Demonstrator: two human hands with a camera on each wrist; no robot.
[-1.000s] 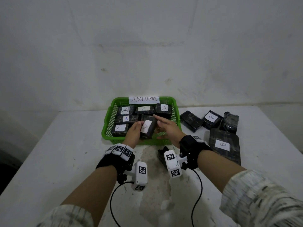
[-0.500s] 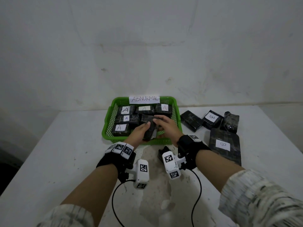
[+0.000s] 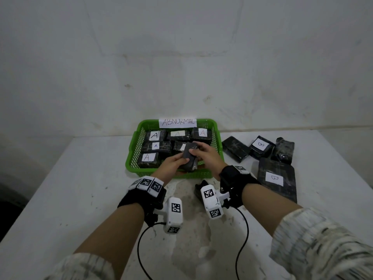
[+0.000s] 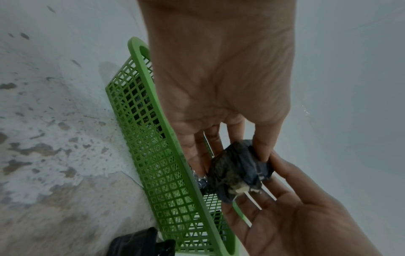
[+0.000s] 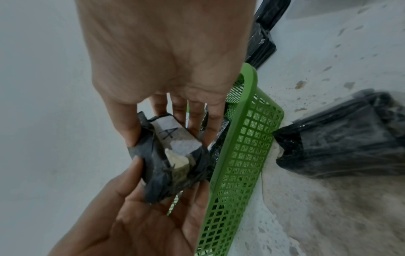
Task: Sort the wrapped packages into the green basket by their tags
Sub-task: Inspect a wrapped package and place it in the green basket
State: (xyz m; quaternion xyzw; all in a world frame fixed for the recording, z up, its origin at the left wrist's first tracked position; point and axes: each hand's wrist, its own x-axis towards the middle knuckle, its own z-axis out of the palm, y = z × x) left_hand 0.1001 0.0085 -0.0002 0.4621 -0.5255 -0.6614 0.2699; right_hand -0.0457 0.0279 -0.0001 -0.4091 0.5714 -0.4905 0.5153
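A small black wrapped package (image 3: 189,156) with a white tag marked A (image 5: 173,136) hangs just above the front right part of the green basket (image 3: 133,156). Both hands hold it. My left hand (image 3: 181,159) pinches its near end between thumb and fingers (image 4: 262,149). My right hand (image 3: 196,150) grips the far end, thumb on one side and fingers (image 5: 195,121) on the other. In the head view the tag faces away. Torn wrap shows pale filling at one end (image 5: 177,161). Several packages tagged A (image 3: 154,135) lie in the basket.
A paper sign reading ABNORMAL (image 3: 177,122) stands on the basket's far rim. To the right on the white table lie packages tagged B (image 3: 260,145) (image 3: 274,177) and two without visible tags (image 3: 235,149) (image 3: 282,151). A small black package (image 3: 198,189) lies by my right wrist.
The package was upright with its tag facing me. Both hands lowered it toward the basket and turned it, so its dark side now faces up.
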